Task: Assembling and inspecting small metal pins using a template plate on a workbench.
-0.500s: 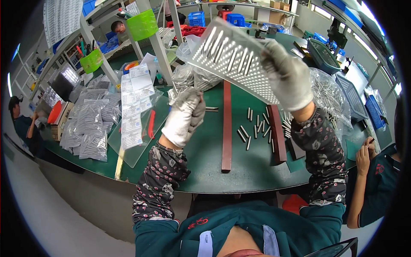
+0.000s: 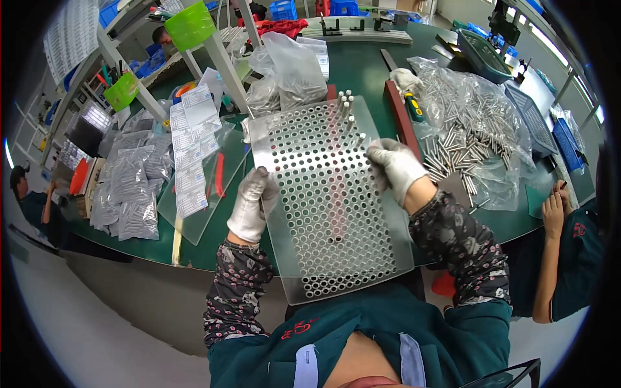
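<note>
A clear rectangular plate full of round holes (image 2: 323, 200) is tilted down toward my body above the red bars. My left hand (image 2: 249, 205), in a whitish glove, grips its left edge with the fingers closed. On the opposite edge my gloved right hand (image 2: 400, 169) is closed as well, thumb and fingertips pinching the rim. Several slim metal pins (image 2: 346, 107) stand upright in holes at the plate's far right. Most other holes show no pin. The ends of some fingers are hidden against the plate.
To the right, loose metal pins (image 2: 472, 136) spill from a clear bag beside a dark red bar (image 2: 401, 116) and a yellow-black tool (image 2: 414, 108). Bagged parts (image 2: 136, 174) and paper sheets (image 2: 194, 142) lie left. A co-worker's hands (image 2: 556, 207) are at the right.
The plate has come down from a raised, slanted position toward my body. Pins that lay slanted across it now stand upright at its far end. My left hand has joined its left edge.
</note>
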Demonstrator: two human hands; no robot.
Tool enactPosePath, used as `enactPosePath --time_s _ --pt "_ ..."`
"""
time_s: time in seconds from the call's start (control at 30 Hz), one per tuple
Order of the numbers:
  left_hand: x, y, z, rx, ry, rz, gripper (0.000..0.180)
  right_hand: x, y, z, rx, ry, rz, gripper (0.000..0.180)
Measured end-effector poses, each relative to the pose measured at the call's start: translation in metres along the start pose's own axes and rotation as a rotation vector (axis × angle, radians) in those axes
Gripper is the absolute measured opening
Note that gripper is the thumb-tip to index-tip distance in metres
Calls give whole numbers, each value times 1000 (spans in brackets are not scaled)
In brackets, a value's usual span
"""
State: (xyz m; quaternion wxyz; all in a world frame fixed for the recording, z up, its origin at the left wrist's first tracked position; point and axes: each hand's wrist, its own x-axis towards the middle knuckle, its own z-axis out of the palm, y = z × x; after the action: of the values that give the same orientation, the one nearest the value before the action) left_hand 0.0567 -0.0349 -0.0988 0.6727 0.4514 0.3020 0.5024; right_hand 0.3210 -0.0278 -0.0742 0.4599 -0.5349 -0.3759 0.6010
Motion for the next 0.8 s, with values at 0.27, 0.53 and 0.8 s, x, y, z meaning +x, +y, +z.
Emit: enactPosePath --time_s 0.27,0.53,0.8 --pt "9 -41 -9 46 304 -203 12 21 49 -4 -93 13 73 17" --pt "11 -44 -11 -31 236 -230 15 19 44 -19 -176 -57 78 38" --pt "11 -49 -2 -162 120 -181 13 27 0 -6 -388 190 -362 68"
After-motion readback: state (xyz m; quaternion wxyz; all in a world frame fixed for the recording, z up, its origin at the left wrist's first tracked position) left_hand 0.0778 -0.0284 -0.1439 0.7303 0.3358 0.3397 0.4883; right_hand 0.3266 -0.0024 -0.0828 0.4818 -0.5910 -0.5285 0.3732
